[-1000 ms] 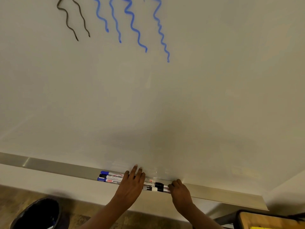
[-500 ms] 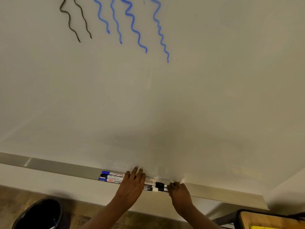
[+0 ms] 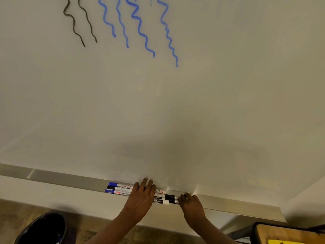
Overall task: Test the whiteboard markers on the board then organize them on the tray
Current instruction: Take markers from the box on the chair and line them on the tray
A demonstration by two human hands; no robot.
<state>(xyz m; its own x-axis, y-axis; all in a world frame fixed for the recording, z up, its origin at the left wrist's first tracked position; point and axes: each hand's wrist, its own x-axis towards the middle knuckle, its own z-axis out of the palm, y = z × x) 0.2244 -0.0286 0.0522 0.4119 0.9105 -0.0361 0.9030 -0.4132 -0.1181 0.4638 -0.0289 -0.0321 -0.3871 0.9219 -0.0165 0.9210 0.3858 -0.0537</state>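
My left hand (image 3: 140, 196) comes in from 6 o'clock, palm down, fingers straight and together, laid flat across the middle of the markers (image 3: 119, 188), not curled round anything, so slack and unclenched. My right hand (image 3: 192, 206) is just beside it at its 3 o'clock, fingers bent, tips against the black cap ends of the row. Can't tell if it pinches them or only presses. Both forearms enter from the bottom edge. The whiteboard (image 3: 193, 103) fills most of the view. Four blue squiggles (image 3: 140, 32) at 12 o'clock, two black squiggles (image 3: 73, 27) at 11. The left hand covers the mid part of the markers, so where one marker ends and the next starts is hidden. The metal tray (image 3: 61, 178) runs along the board's lower edge from 9 to 4 o'clock. The markers lie in it lengthwise, in three rows touching. At the left end the caps are blue, black, blue. White barrels and black caps show between the hands. Dark round bin (image 3: 44, 229) at 7 o'clock on the floor (image 3: 10, 213), contents too dark to tell. Dark-framed wooden box (image 3: 284, 233) at 5 o'clock, with a yellow thing (image 3: 277, 241) in it, cut off by the frame.
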